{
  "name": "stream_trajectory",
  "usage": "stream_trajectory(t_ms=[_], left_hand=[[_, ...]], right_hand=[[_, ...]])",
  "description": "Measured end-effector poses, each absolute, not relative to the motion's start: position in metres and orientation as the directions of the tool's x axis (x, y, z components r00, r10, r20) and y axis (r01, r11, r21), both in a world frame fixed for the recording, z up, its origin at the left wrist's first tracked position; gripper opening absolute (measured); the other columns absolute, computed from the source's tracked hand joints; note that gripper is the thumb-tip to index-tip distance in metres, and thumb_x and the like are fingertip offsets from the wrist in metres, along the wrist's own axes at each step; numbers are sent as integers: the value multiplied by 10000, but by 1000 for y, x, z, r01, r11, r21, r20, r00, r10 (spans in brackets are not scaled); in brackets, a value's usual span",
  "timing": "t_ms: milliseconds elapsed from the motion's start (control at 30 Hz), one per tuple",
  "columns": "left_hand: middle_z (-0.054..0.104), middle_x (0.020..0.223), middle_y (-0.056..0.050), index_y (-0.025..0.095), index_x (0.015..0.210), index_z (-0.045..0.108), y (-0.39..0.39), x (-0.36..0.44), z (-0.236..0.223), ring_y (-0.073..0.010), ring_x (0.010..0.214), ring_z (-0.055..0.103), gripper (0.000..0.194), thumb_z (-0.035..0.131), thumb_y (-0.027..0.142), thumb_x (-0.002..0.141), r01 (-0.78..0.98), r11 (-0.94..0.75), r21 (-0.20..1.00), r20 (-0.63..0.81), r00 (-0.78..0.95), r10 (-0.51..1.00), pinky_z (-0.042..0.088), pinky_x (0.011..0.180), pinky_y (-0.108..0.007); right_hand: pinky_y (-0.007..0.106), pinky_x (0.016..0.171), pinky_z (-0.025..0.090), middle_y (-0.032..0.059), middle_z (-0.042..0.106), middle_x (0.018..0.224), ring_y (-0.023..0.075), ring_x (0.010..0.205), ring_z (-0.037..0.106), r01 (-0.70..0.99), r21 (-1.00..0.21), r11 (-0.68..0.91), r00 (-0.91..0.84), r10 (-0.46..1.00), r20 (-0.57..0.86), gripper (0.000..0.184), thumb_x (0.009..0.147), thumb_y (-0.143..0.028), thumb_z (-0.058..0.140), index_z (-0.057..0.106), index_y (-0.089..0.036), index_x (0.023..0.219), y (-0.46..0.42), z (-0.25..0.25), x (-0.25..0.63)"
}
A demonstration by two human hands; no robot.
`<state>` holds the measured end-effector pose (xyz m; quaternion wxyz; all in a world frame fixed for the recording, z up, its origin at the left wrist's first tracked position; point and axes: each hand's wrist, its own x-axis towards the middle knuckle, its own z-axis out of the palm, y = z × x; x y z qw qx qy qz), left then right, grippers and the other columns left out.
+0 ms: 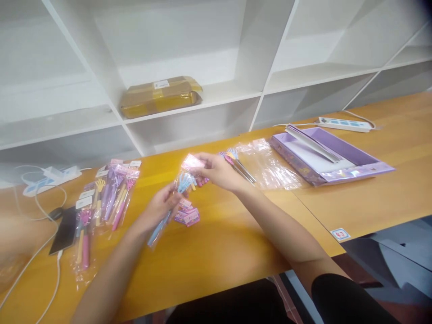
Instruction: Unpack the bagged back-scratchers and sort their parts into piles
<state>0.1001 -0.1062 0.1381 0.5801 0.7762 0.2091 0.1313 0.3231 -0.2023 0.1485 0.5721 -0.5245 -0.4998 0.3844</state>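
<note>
In the middle of the frame, a person's two bare hands meet over a yellow-brown table (216,265). The left hand (162,208) is curled around a light-blue, hand-shaped scratcher (185,182) in a clear bag, its fingers and thumb closed about the handle. The scratcher slants, spread head toward the upper right and handle end toward the lower left. The right hand (216,171), slightly farther up, pinches the pink card (191,162) at the top of that bag between thumb and fingers.

Just below the hands, small pink-and-purple cards (189,217) lie in an overlapping group. To the right of the right hand are loose scratchers (240,165) with metal rods, their coloured heads partly hidden by the hand, and beside them a spread of flat clear bags (275,168). Farther right stands a purple box (299,162), its inside showing, with a thin flat piece (313,143) leaning across it.

Left of centre lies a cluster of bagged scratchers (118,189), in pink, purple and yellow, with another bagged pink one (85,245) nearer the lower left. Beside these rests a dark flat device (65,229). A taped brown parcel (158,100) sits on the white shelf (229,90) at the upper centre.
</note>
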Motion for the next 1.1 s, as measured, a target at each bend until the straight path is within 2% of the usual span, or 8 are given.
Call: stream_trajectory(t_ms=[67,133,267,400,467,700,900,1100], left_hand=[[717,855,-13,205,1214,571,-111,103,134,-48,338,350,660,553,815,961,93,24,995,-94,896,434,214,347,-225],[708,738,17,206,1183,558,-114,106,129,-53,298,349,625,624,782,950,80,134,988,-131,892,434,197,317,-207],[665,617,58,206,1058,554,-119,106,120,-46,302,392,462,714,633,977,51,123,991,-108,848,519,236,329,-162],[694,659,50,206,1051,550,-122,102,117,-36,325,429,391,685,572,1027,8,71,997,-46,841,539,248,346,-149],[692,663,48,203,1035,550,-124,100,117,-35,328,424,388,677,569,1035,0,58,998,-31,841,540,251,346,-156],[659,656,32,192,878,555,-132,98,117,-33,367,411,435,669,580,1037,16,-49,999,13,841,540,252,367,-183],[624,631,24,188,820,558,-129,99,115,-36,403,397,469,646,589,1047,62,-161,985,26,871,491,266,392,-191],[623,618,50,204,873,520,-131,101,118,-30,359,349,458,674,610,1018,55,35,998,-64,893,445,216,358,-172]], right_hand=[[237,577,515,-11,686,778,116,632,631,71,-978,196,153,967,205,210,974,-317,755,720,-176,1126,-205,150,318],[241,597,532,4,698,845,113,669,628,120,-964,235,127,960,250,205,995,-334,746,726,-176,1124,-205,148,313],[263,635,583,49,713,1100,121,744,653,474,-794,380,266,798,541,340,991,-304,786,664,-206,1293,-202,136,308],[330,853,655,93,698,1203,178,1020,716,753,-459,471,71,636,768,72,1074,-223,673,694,-205,1140,-203,134,309],[359,936,664,104,711,1241,199,1138,716,773,-389,501,-4,617,787,105,1089,-208,647,696,-205,1183,-205,137,310],[386,978,669,91,761,1275,196,1153,748,761,-424,491,-15,667,745,132,1102,-174,601,718,-214,1149,-214,140,310],[325,808,637,89,740,1157,182,1001,731,793,-455,406,32,718,696,134,1041,-122,561,656,-213,1015,-217,140,306],[304,727,559,34,680,940,161,805,662,816,-474,332,152,667,729,138,902,-104,614,562,-233,901,-214,145,318]])
